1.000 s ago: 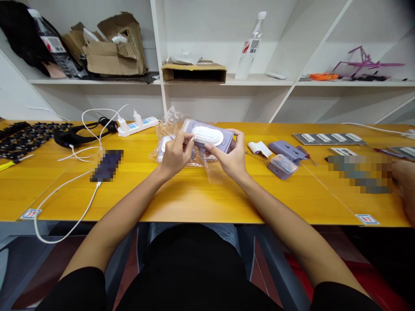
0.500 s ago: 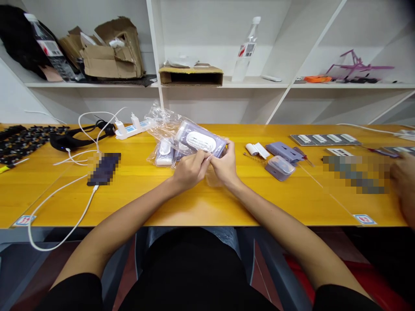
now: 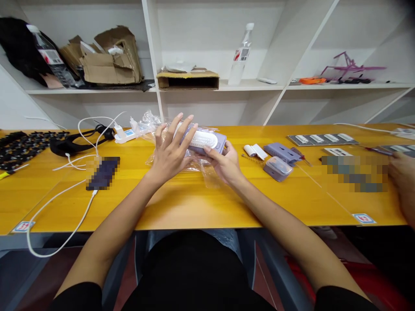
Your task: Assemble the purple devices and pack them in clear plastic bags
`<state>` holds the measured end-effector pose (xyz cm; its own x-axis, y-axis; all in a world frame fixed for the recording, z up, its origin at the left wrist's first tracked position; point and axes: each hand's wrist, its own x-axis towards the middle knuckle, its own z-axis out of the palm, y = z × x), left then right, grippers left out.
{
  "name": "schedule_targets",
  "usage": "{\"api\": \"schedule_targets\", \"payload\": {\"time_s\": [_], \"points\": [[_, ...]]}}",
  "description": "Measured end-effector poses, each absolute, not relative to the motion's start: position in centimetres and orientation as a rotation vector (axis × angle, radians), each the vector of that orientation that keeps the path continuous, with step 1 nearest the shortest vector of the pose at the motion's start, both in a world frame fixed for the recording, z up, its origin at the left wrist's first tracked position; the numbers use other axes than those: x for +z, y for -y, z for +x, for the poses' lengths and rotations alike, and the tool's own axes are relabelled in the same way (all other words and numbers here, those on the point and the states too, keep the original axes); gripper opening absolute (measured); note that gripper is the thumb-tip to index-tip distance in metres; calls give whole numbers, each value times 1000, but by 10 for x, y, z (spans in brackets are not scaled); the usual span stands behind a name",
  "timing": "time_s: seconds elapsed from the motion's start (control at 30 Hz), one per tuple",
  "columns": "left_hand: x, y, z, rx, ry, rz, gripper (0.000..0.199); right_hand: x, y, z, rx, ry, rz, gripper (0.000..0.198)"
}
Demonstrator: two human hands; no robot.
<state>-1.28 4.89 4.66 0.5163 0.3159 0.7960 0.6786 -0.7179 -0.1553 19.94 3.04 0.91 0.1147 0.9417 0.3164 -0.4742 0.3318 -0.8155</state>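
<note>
A lavender device (image 3: 221, 141) with a raised white oval panel is held above the table. My right hand (image 3: 228, 163) grips its right end, thumb on the front face and fingers behind. My left hand (image 3: 171, 151) is open, its fingers spread in front of the device's left part and hiding some of it. Crinkled clear plastic bag (image 3: 149, 121) lies around and behind the left fingers, and a loose piece of clear film hangs below my right hand. Whether the left palm touches the device I cannot tell.
Right of my hands lie white parts (image 3: 255, 151), a lavender perforated shell (image 3: 279, 151) and a small lidded box (image 3: 278, 167). On the left are a cabled phone (image 3: 103, 173), a power strip (image 3: 125, 135) and a black headset (image 3: 66, 144). Another person's hand (image 3: 402, 175) is at far right.
My left hand has let go of the bag's edge and spread its fingers, moving left and up. More of the device's right end shows bare, outside the plastic, in my right hand.
</note>
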Motion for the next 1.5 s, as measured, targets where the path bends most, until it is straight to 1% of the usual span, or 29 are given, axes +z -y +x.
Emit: {"api": "schedule_targets", "payload": {"time_s": [0.07, 0.17, 0.27, 0.4, 0.47, 0.53, 0.57, 0.6, 0.7, 0.73, 0.83, 1.0, 1.17, 1.27, 1.37, 1.5], "points": [[43, -53, -12, -1053, 842, -2331, 79, 3, -31, 198, 1079, 1011, -661, 77], [30, -65, -9, -1086, 853, -2349, 71, -4, -29, 198, 961, 1136, -750, 75], [21, -76, -10, -1116, 810, -2393, 66, -3, -24, 204, 873, 1308, -751, 75], [22, -75, -14, -1338, 709, -2427, 75, 3, -24, 219, 786, 1643, -647, 81], [26, -69, -13, -1480, 730, -2500, 83, 5, -27, 228, 630, 1787, -623, 84], [30, -62, -11, -1618, 807, -2614, 87, 9, -30, 237, 425, 1848, -615, 82], [32, -58, -9, -1685, 844, -2675, 87, 11, -31, 241, 335, 1849, -614, 78], [34, -55, -7, -1744, 869, -2738, 86, 14, -31, 244, 260, 1834, -611, 69], [40, -47, -2, -1835, 905, -2936, 79, 26, -25, 248, 122, 1766, -600, 31], [41, -46, 0, -1845, 912, -2994, 75, 30, -22, 248, 103, 1743, -601, 28], [44, -44, 2, -1897, 900, -3128, 67, 38, -11, 243, 114, 1654, -604, 30], [46, -40, 4, -2017, 795, -3273, 67, 36, 1, 235, 141, 1526, -605, 23], [51, -28, 9, -2039, 756, -3248, 67, 40, 6, 232, 111, 1497, -626, 17], [59, -23, 12, -2063, 778, -3197, 65, 52, 7, 230, 41, 1511, -602, 18], [72, -27, 13, -2117, 771, -3126, 66, 71, 5, 229, 36, 1523, -541, 19], [99, -41, 16, -2100, 743, -2979, 74, 104, -1, 230, 71, 1533, -537, 26]]}}
